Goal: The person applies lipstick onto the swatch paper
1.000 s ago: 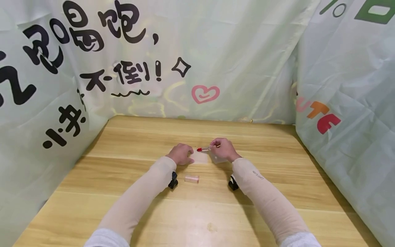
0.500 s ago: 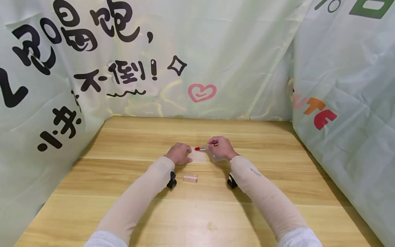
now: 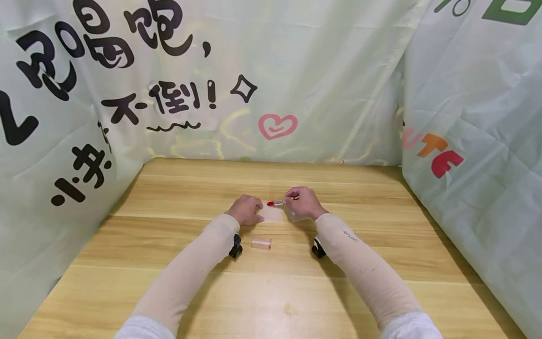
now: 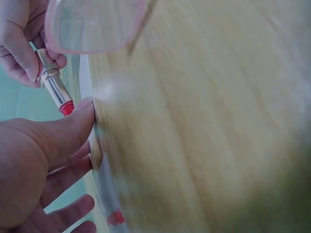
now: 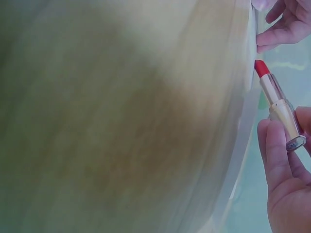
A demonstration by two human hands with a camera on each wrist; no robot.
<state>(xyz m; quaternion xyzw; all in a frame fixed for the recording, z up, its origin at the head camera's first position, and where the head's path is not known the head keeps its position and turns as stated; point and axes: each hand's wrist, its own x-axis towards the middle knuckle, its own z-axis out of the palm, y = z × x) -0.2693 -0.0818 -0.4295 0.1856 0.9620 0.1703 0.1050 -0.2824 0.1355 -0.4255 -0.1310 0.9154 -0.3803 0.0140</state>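
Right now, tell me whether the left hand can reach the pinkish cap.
Probably yes: only bare table shows between the left hand and the pinkish cap, though the hand is busy at the white sheet.

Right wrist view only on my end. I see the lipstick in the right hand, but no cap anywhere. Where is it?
Observer: The head view shows the clear pink cap lying on its side on the wooden table, nearer the person than the lipstick.
Operator: Thanks. Any red mark that my view misses?
Observer: Yes, the left wrist view shows a small red smear on a pale surface, close to the fingers of the left hand.
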